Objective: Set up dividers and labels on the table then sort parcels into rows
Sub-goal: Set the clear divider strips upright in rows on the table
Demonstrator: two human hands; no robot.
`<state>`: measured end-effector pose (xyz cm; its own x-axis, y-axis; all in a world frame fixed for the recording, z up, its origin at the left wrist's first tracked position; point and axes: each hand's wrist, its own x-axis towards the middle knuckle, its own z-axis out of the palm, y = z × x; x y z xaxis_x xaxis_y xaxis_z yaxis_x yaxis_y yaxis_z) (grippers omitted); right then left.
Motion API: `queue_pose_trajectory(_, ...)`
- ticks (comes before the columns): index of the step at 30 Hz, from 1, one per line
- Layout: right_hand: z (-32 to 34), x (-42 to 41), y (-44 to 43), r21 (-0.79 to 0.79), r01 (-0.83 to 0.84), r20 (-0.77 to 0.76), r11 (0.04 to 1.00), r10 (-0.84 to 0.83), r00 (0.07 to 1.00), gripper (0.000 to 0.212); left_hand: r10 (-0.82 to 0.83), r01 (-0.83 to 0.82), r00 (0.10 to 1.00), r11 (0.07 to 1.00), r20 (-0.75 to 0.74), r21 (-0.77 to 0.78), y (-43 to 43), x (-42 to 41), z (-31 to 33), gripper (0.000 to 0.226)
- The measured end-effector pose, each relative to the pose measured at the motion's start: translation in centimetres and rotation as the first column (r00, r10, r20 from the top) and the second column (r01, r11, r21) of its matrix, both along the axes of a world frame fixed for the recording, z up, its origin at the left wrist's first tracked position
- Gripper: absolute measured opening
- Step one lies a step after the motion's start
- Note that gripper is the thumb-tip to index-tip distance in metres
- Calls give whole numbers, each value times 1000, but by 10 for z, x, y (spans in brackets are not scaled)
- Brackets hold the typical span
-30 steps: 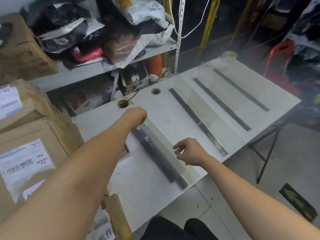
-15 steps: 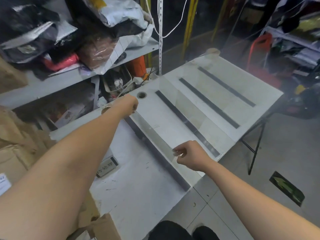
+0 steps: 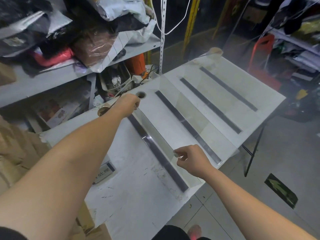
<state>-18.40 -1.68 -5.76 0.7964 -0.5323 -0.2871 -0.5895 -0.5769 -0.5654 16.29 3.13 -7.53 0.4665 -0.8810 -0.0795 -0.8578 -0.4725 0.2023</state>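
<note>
A clear acrylic divider with a dark base strip stands upright on the white table, running from far to near. My left hand grips its far top end. My right hand pinches its near top edge. Three more clear dividers stand to the right: one on a dark strip, another beyond it and a third near the table's far right edge. A small label plate lies on the table under my left forearm.
Grey shelves packed with bagged parcels stand behind the table. Brown cardboard boxes sit at the left. Two round holes open in the table's back edge. The table's folding legs and the grey floor are at right.
The divider has been tipped from lying flat to upright and shifted slightly. Both hands kept hold of its ends. The camera has panned right, so the boxes slid out of view.
</note>
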Motion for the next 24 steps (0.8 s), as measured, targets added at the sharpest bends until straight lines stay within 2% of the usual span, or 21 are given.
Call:
queue_pose_trajectory(4,-1,4,-6,-4,1,3,1000,-1,1000,22,-9,9,1000,1000,10,-8,0,6,0,17)
queue_pose_trajectory(9,0,8,-10,11,3,-3,1000,-3,1000,35,16,-15,1000,1000,-14,11,-2,10,-2,26)
queue_pose_trajectory(24,-2,7,-19,25,14,-29,1000,-13,999,30,70,-70,997,997,-33,15,-6,3,4,15)
